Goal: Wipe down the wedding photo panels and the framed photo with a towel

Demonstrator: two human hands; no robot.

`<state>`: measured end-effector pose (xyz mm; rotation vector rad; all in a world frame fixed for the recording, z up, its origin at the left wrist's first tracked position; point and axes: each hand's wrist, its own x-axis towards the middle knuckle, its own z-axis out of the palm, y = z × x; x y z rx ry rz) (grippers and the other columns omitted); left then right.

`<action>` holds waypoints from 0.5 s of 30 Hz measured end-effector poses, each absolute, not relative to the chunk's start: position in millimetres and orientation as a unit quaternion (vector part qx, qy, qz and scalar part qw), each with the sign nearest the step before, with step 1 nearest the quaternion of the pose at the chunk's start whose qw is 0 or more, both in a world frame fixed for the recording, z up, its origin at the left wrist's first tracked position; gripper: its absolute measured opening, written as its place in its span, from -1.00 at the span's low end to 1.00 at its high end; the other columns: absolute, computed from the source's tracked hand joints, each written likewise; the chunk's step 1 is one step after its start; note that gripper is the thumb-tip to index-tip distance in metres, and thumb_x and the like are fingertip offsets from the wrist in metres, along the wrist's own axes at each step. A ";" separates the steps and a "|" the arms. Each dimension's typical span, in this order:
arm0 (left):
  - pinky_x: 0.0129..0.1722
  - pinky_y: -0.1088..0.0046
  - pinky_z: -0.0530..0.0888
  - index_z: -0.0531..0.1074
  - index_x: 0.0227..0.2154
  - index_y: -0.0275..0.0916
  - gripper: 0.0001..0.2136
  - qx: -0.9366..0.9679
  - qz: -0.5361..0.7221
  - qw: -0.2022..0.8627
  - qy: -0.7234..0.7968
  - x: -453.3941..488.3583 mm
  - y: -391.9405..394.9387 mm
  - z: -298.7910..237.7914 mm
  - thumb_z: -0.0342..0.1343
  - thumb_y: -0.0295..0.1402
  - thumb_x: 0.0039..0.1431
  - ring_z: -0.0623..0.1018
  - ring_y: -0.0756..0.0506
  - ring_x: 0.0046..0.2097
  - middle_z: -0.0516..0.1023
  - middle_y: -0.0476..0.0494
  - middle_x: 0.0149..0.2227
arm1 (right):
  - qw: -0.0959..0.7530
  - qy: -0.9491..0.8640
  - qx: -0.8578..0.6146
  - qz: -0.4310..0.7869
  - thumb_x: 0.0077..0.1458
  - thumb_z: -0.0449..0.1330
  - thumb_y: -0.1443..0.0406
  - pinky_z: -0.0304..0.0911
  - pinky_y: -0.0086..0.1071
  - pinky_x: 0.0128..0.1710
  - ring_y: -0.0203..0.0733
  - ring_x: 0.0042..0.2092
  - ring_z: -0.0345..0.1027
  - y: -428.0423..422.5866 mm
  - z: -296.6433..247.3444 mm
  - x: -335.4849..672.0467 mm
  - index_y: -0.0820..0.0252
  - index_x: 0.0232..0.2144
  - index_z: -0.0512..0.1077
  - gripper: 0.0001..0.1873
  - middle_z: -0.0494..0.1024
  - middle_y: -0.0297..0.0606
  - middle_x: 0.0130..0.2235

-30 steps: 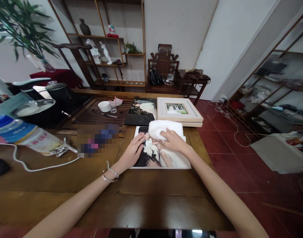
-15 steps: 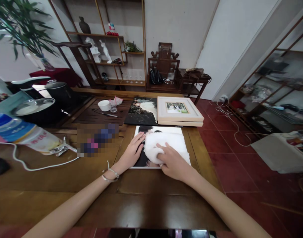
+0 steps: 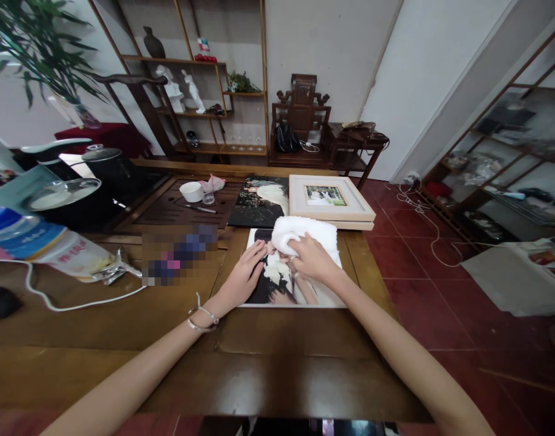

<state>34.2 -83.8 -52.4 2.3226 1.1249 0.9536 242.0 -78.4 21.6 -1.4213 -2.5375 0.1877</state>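
Observation:
A large photo print (image 3: 277,284) lies flat on the wooden table (image 3: 168,327) in front of me. My left hand (image 3: 243,275) rests flat on its left edge, fingers stretched out, a silver bracelet on the wrist. My right hand (image 3: 311,260) is closed on a white towel (image 3: 299,233) and presses it on the far part of the print.
Beyond the print lie a dark photo print (image 3: 261,203) and a cream picture frame (image 3: 329,203). A white bowl (image 3: 190,192) sits on a tea tray (image 3: 172,209). A blue-and-white packet (image 3: 41,245), a white cable (image 3: 68,303) and black pots (image 3: 109,169) are at the left. Red tiled floor lies to the right.
My right hand pulled the towel toward me over the print, then pushed it back to the far edge. My left hand stayed in place.

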 end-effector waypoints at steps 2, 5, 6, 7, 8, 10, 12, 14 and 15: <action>0.24 0.14 0.11 0.20 0.15 -0.24 -0.62 0.826 0.344 0.195 0.403 34.3 -84.1 -52.3 -0.19 -0.39 0.29 0.12 -0.13 0.27 0.17 -0.24 0.23 | 0.109 -0.865 -0.485 0.064 -0.01 0.01 0.47 0.02 -0.08 0.07 0.03 0.10 0.21 -82.7 19.4 239.4 0.28 -0.23 0.43 -0.70 0.50 0.01 -0.11; 0.23 0.13 0.13 0.21 0.14 -0.22 -0.62 0.822 0.351 0.195 0.404 34.1 -83.9 -52.4 -0.18 -0.39 0.29 0.14 -0.13 0.26 0.19 -0.23 0.22 | 0.099 -0.869 -0.479 0.074 -0.05 0.04 0.47 -0.10 -0.03 0.15 0.03 0.19 0.10 -104.1 17.3 235.0 0.33 -0.20 0.44 -0.68 0.41 0.12 0.02; 0.23 0.13 0.13 0.20 0.14 -0.22 -0.62 0.822 0.352 0.194 0.404 33.8 -83.8 -52.4 -0.17 -0.39 0.29 0.15 -0.13 0.26 0.19 -0.23 0.22 | 0.095 -0.872 -0.473 0.081 -0.05 0.05 0.47 -0.13 -0.04 0.17 0.02 0.20 0.08 -114.4 17.6 233.4 0.35 -0.21 0.44 -0.68 0.38 0.14 0.05; 0.23 0.13 0.14 0.20 0.14 -0.21 -0.62 0.822 0.351 0.194 0.404 33.6 -83.7 -52.3 -0.17 -0.39 0.29 0.15 -0.13 0.26 0.19 -0.24 0.22 | 0.094 -0.875 -0.466 0.090 -0.05 0.06 0.46 -0.15 -0.04 0.19 0.02 0.21 0.06 -125.5 18.4 231.9 0.35 -0.23 0.45 -0.70 0.36 0.15 0.07; 0.23 0.13 0.14 0.19 0.15 -0.21 -0.62 0.823 0.349 0.193 0.404 33.2 -83.7 -52.1 -0.18 -0.39 0.29 0.16 -0.13 0.26 0.19 -0.24 0.22 | 0.091 -0.880 -0.456 0.100 -0.05 0.06 0.46 -0.17 -0.04 0.20 0.02 0.22 0.05 -136.9 19.6 230.5 0.34 -0.26 0.46 -0.72 0.35 0.14 0.08; 0.23 0.13 0.13 0.19 0.15 -0.21 -0.62 0.825 0.344 0.193 0.404 32.6 -83.9 -51.4 -0.18 -0.39 0.29 0.14 -0.13 0.26 0.18 -0.23 0.23 | 0.083 -0.889 -0.433 0.122 -0.05 0.07 0.45 -0.17 0.00 0.20 0.05 0.23 0.03 -158.1 22.8 228.4 0.31 -0.29 0.47 -0.75 0.34 0.11 0.10; 0.24 0.13 0.12 0.19 0.15 -0.22 -0.62 0.827 0.340 0.195 0.404 32.1 -84.4 -50.7 -0.20 -0.39 0.29 0.13 -0.13 0.27 0.17 -0.23 0.23 | 0.071 -0.896 -0.414 0.142 -0.05 0.08 0.44 -0.14 0.03 0.19 0.06 0.24 0.00 -173.6 26.0 227.8 0.30 -0.29 0.48 -0.75 0.32 0.09 0.12; 0.24 0.14 0.11 0.19 0.15 -0.22 -0.62 0.827 0.338 0.196 0.404 32.0 -85.0 -50.0 -0.21 -0.39 0.29 0.12 -0.13 0.27 0.16 -0.23 0.24 | 0.062 -0.898 -0.405 0.158 -0.05 0.08 0.43 -0.11 0.03 0.19 0.05 0.25 -0.01 -180.7 28.2 229.2 0.28 -0.28 0.48 -0.74 0.32 0.08 0.13; 0.24 0.14 0.11 0.19 0.15 -0.22 -0.62 0.828 0.336 0.196 0.404 32.1 -85.3 -49.8 -0.21 -0.39 0.29 0.11 -0.12 0.27 0.16 -0.22 0.24 | 0.061 -0.897 -0.406 0.163 -0.06 0.08 0.43 -0.10 0.03 0.19 0.04 0.25 0.00 -180.8 28.8 230.7 0.28 -0.27 0.47 -0.73 0.32 0.07 0.13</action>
